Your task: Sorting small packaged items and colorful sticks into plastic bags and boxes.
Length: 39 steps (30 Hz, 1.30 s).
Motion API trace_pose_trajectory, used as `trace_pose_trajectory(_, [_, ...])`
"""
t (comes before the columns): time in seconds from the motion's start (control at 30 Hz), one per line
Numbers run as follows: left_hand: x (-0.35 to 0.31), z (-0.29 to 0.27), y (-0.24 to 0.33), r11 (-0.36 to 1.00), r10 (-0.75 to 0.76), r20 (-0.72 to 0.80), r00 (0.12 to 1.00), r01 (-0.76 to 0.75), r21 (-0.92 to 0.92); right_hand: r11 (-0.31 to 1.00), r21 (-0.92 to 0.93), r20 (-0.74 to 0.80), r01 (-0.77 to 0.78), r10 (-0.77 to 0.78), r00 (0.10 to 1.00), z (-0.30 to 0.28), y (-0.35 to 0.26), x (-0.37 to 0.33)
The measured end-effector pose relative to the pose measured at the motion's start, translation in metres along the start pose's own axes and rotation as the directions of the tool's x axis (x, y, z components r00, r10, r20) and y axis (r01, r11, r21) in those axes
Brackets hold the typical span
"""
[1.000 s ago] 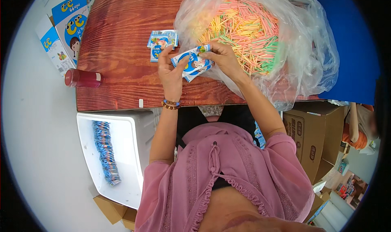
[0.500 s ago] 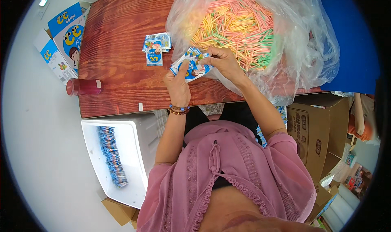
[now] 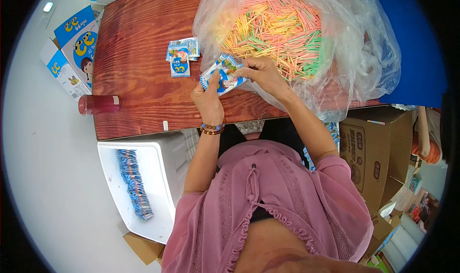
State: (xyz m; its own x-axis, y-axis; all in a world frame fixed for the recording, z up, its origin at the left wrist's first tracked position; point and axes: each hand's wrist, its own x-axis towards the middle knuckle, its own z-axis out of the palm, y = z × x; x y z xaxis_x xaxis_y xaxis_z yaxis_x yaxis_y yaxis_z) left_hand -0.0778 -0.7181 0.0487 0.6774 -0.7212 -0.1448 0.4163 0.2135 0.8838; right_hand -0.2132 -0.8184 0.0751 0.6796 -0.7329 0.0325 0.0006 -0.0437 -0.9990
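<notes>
My left hand [image 3: 208, 100] pinches a small blue-and-white printed candy packet [image 3: 225, 83], thumb on its front. The fingers of my right hand [image 3: 265, 75] close on the packet's upper right side. Both hands hold it over the table, just in front of a big clear plastic bag [image 3: 352, 76]. Inside the bag lies a heap of thin candy sticks [image 3: 275, 33] in pink, yellow and green. To the left of my hands, several similar packets [image 3: 180, 67] lie overlapping on the reddish wooden table [image 3: 139, 48].
A pink-red jar [image 3: 99, 104] lies at the table's left edge, near printed cartons [image 3: 82, 45]. Below that edge stands a white bin [image 3: 165, 187] with a long row of packets [image 3: 135, 184]. A brown cardboard box [image 3: 366, 153] is at my right. Someone's arm [image 3: 422, 131] shows at the far right.
Both hands keep hold of the packet. Its top, crumpled under my right fingers before, now looks flatter and shows more of its face.
</notes>
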Motion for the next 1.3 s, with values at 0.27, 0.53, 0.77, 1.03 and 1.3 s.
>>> trace_pose_trajectory(0.27, [0.001,0.005,0.007,0.943,-0.198,0.039,0.979,0.201,-0.264,0.951,0.109,0.053,0.289,-0.295,0.954,-0.016,-0.002,-0.002])
trace_pose_trajectory(0.53, [-0.002,0.012,0.000,0.935,-0.210,0.109,0.972,0.232,-0.268,0.935,-0.121,0.219,0.333,-0.302,0.928,-0.006,0.000,-0.008])
trace_pose_trajectory(0.77, [-0.007,0.007,0.002,0.927,-0.271,0.181,0.945,0.308,-0.217,0.991,-0.011,0.167,0.137,-0.133,0.977,-0.006,-0.006,-0.015])
trace_pose_trajectory(1.03, [-0.011,0.010,-0.004,0.926,-0.305,0.096,0.947,0.319,-0.203,0.912,-0.211,0.376,0.353,-0.257,0.890,-0.046,-0.001,-0.021])
trace_pose_trajectory(1.3, [-0.009,0.003,-0.011,0.907,-0.318,0.127,0.939,0.341,-0.247,0.184,-0.982,-0.030,0.048,-0.397,0.917,-0.159,0.006,0.037])
